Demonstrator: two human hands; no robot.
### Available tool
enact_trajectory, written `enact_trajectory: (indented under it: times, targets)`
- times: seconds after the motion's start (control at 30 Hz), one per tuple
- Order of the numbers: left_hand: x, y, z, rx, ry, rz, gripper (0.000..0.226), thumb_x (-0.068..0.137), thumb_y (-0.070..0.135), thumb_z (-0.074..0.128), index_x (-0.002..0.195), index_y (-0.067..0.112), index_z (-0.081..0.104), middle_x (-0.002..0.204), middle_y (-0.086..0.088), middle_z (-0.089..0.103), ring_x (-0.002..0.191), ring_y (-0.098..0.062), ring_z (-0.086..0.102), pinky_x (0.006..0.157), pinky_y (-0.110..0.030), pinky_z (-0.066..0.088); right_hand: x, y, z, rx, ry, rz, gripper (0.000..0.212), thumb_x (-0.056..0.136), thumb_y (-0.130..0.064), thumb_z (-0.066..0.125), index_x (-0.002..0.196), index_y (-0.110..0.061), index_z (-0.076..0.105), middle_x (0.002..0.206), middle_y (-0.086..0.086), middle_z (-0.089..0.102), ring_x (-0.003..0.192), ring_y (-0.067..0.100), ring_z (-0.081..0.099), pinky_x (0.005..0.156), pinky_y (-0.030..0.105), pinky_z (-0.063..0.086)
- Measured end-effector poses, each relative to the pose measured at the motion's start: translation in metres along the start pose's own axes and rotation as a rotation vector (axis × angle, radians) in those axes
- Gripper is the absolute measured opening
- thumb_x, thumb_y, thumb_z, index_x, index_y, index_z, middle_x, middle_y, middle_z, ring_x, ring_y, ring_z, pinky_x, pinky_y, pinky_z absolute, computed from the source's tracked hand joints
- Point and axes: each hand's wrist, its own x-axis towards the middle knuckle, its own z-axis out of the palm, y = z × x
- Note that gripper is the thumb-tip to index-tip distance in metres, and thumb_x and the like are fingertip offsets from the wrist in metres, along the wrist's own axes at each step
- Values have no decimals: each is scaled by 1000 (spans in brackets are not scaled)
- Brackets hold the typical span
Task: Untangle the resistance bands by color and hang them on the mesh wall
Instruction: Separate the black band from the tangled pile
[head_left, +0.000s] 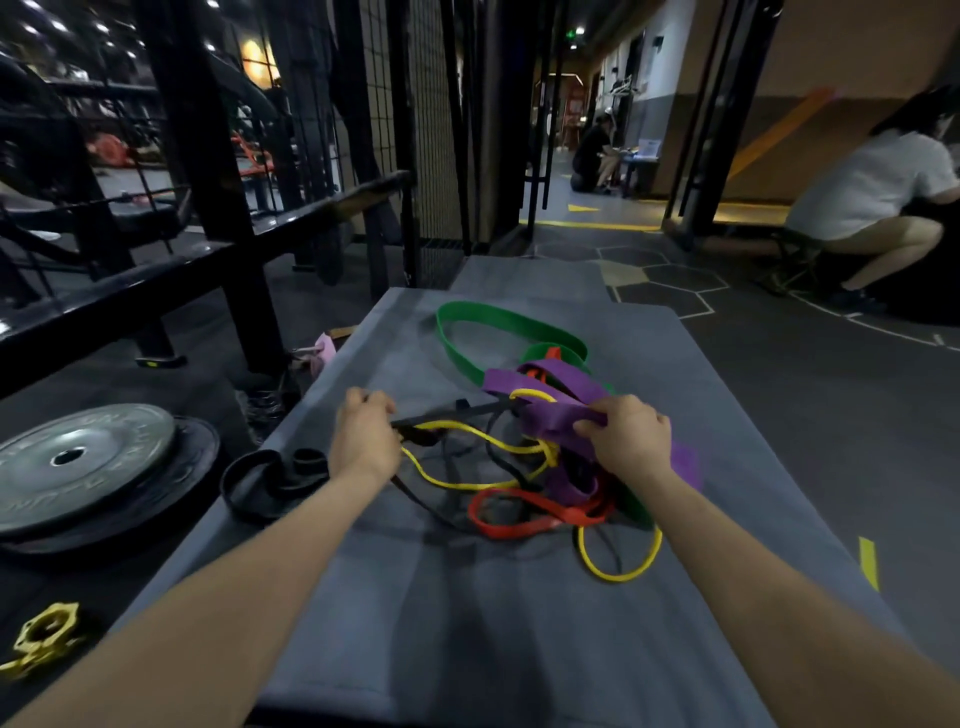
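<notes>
A tangle of resistance bands lies on a grey mat (467, 613). It holds a wide green band (498, 317), a wide purple band (556, 384), a thin yellow band (618, 574), a red band (519, 527) and black bands (457, 413). My left hand (363, 441) is shut on a black band, pulled taut to the left of the pile. My right hand (628, 436) grips the purple band on the pile's right side. A separate black band (265, 483) lies coiled at the mat's left edge. The mesh wall (431, 130) stands ahead, beyond the mat.
Stacked weight plates (78, 467) and a yellow collar (44, 636) lie on the floor at left. A black rack frame (208, 208) rises at the left. One person crouches at the right (872, 197); another kneels far down the corridor (592, 156).
</notes>
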Motion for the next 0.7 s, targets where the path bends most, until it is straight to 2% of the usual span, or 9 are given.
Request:
enact_trajectory:
  times: [0.13,0.23,0.37,0.47,0.6,0.7]
  targets:
    - [8,-10,-13,-28,14,-23,26,83,2,58,107,11,58,123,-14,46,108,-35,53,92,-41,45,-1,2,-12,120,26,64,17,85,-27,61,94,-17,71,100,14,69,104,34,57,89,35,36]
    - [10,-20,-23,27,91,-66,27,83,4,58,108,13,60,123,-16,45,112,-37,47,93,-43,42,0,8,-18,168,48,119,14,85,-27,62,88,-17,71,95,14,69,102,35,58,89,37,38]
    - [-7,-42,-25,252,113,-165,33,84,13,61,116,17,53,123,-15,39,117,-35,37,97,-44,36,-5,27,-9,135,14,216,15,85,-27,61,90,-17,71,97,14,69,103,33,58,93,35,35]
    - [-27,-39,-7,392,58,14,48,78,16,65,121,20,45,121,-12,39,116,-33,40,96,-41,37,-8,32,5,93,-9,229,18,85,-29,60,97,-19,70,102,12,68,107,31,57,97,34,31]
    - [-45,0,14,179,18,313,44,75,0,54,115,19,52,116,-8,45,108,-32,48,88,-40,40,-8,26,15,28,28,155,21,84,-25,62,102,-19,70,104,12,68,107,33,56,97,35,32]
    - [-54,22,29,157,-28,510,36,79,6,54,111,23,56,114,-2,48,109,-25,48,87,-35,38,-10,28,18,7,59,83,28,81,-22,65,109,-21,67,111,10,66,112,31,53,97,36,32]
